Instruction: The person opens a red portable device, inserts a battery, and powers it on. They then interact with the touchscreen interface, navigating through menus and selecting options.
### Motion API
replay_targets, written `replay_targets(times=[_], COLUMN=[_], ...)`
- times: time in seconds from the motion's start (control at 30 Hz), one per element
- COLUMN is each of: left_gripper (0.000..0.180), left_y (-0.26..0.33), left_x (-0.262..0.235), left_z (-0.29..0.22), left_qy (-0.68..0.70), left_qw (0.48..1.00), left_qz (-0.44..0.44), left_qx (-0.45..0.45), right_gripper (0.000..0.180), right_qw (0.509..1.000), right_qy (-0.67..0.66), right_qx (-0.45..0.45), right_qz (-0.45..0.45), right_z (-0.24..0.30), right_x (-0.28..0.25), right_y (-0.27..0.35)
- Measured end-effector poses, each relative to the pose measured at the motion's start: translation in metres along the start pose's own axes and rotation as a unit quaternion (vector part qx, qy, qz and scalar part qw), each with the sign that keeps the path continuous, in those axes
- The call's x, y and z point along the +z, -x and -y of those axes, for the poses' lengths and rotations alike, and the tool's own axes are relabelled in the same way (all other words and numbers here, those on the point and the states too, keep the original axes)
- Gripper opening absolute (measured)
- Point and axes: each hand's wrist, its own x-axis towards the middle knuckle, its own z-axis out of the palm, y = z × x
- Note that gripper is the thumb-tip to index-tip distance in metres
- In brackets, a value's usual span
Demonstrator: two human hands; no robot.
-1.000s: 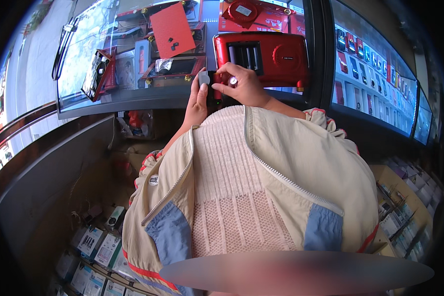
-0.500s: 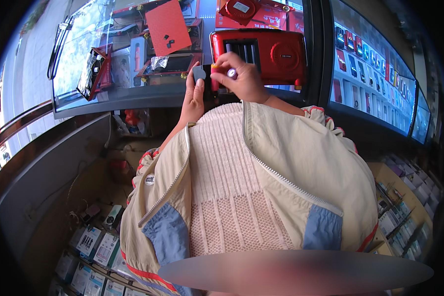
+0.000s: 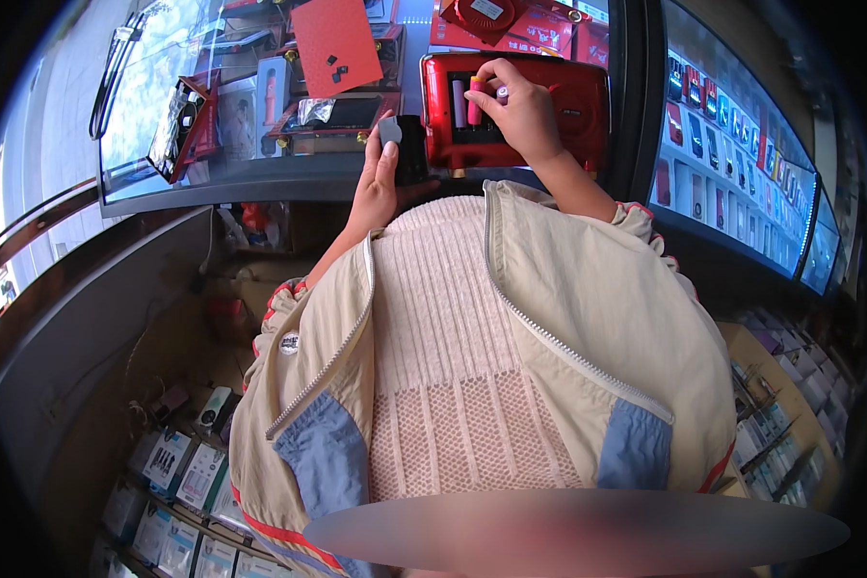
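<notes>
A glossy red speaker-like device [image 3: 588, 111] with a round grille lies on the glass counter, its dark battery compartment open. My right hand [image 3: 528, 114] is over that compartment, pinching a pink cylindrical battery [image 3: 475, 104] with a yellow end, held roughly upright. The purplish end of another cylindrical battery [image 3: 502, 93] shows beside the fingers. One pale purple battery [image 3: 459, 102] sits at the compartment's left. Left of the device, my left hand [image 3: 380, 189] grips a black box-like object [image 3: 412, 149] with a grey part under the thumb; its exact kind is unclear.
A red card [image 3: 332, 43] with small black pieces on it lies on the glass counter [image 3: 202, 188], beyond my left hand. Open dark packaging [image 3: 178, 130] sits farther left. A lit display case [image 3: 727, 135] with rows of phones stands at the right.
My right hand has moved right and away from me with the pink battery, from beside the black object to over the compartment. My left hand stays almost in place.
</notes>
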Motion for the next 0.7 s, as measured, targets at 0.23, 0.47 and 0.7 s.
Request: replay_targets(times=[0.23,0.47,0.7], left_gripper=[0.048,0.049,0.049], left_y=[-0.004,-0.007,-0.014], left_x=[-0.001,0.001,-0.027], left_z=[0.0,-0.001,0.004], left_qy=[0.008,-0.004,0.158], left_qw=[1.0,1.0,0.987], left_qz=[-0.002,0.001,0.026], left_qx=[-0.015,-0.004,-0.008], right_gripper=[0.019,0.029,0.032], right_qw=[0.992,0.967,0.982], right_qy=[0.022,0.2,-0.16], right_qx=[-0.109,-0.158,0.032], right_qz=[-0.063,-0.018,0.098], right_z=[-0.006,0.0,0.026], right_x=[0.001,0.001,-0.029], right_y=[0.0,0.02,0.008])
